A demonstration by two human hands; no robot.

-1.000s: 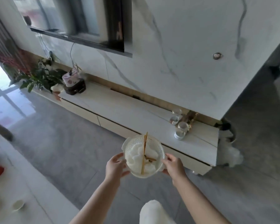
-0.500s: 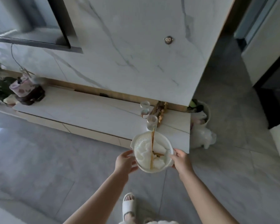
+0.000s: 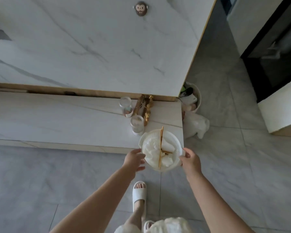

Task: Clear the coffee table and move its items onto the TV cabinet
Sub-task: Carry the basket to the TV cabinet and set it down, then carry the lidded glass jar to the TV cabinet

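Both hands hold a round white perforated basket [image 3: 160,153] between them, the left hand [image 3: 134,159] against its left wall and the right hand [image 3: 190,160] on its right rim. The left fingers [image 3: 140,168] are loosely curled toward the basket's side with the thumb up near the rim; how firmly they press cannot be told. The right fingers [image 3: 183,151] are closed on the rim, thumb on top. The basket hangs in the air over the front right corner of the TV cabinet [image 3: 57,118], partly past its front edge above the grey floor [image 3: 40,179], with its opening facing up. Inside lie crumpled white tissues [image 3: 152,148], and a pair of thin wooden sticks [image 3: 161,148] rests across the basket, their long axis running straight away from the person, the far tips poking beyond the far rim toward the wall. Just beyond the fingers, on the cabinet top, stands a clear glass cup [image 3: 137,123], and farther back a second glass cup [image 3: 125,105] beside a brown and gold ornament [image 3: 145,108] against the marble wall [image 3: 91,47]. To the right of the right fingers, on the floor beside the cabinet's end, sits a white bin [image 3: 197,100] with a white plastic bag [image 3: 198,126] in front of it. Below the hands, a foot in a white slipper [image 3: 139,193] stands on the floor.
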